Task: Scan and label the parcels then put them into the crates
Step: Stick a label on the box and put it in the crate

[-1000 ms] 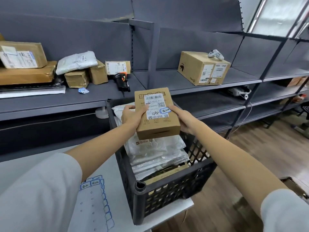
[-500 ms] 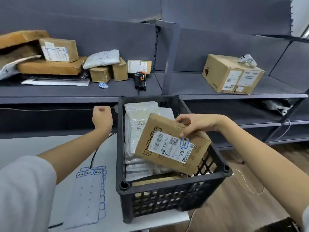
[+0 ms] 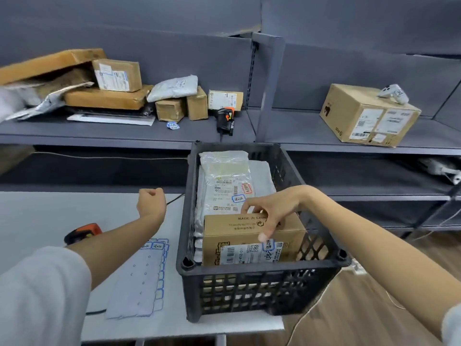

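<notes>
While right hand (image 3: 268,211) fingers grasp labelled cardboard parcel (image 3: 252,239), wedging it upright against crate (image 3: 257,270) front wall, left hand (image 3: 151,202) clenched, empty, above counter (image 3: 50,216).

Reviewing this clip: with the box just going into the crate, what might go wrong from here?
The cardboard box stands on edge at the near end of the black crate, gripped by the right hand; once released it may tip onto the plastic mailers. The crate overhangs the table's right edge, so added weight could unbalance it.
</notes>
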{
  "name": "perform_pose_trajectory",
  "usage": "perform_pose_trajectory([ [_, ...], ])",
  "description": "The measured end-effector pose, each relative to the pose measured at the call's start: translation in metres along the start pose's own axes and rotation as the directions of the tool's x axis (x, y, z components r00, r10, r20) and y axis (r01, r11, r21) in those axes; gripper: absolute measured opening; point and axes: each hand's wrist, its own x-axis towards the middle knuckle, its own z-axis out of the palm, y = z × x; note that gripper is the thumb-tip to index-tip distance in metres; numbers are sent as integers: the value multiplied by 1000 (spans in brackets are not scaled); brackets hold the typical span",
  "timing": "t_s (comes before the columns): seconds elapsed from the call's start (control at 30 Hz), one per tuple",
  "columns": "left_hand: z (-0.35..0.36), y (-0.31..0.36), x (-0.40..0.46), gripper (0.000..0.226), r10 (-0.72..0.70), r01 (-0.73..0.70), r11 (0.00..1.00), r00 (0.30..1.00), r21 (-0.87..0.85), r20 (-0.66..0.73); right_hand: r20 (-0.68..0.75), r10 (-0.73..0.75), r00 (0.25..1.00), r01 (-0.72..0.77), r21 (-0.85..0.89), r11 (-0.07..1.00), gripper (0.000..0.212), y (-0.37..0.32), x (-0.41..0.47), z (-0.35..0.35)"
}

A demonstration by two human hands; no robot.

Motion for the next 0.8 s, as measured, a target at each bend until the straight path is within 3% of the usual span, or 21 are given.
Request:
perform_pose_trajectory([
  [0.13,-5,-1,-8,10,12,-12,1000,1000,17,4,102,-12,995,3,84,996,40,0,-1,5],
  [0.43,-14,-12,-16,13,2,-2,997,1000,83,1,151,-8,988,-12,127,992,33,-3,2,5],
  [0.67,-21,-16,-22,23,-14,11,995,1000,101,23,213,40,976,-81,188,979,45,-2,3,1],
  [0.8,-28,-24,-28,27,-17,13,991,1000,132,25,148,109,983,-132,159,978,79,-5,9,-4],
])
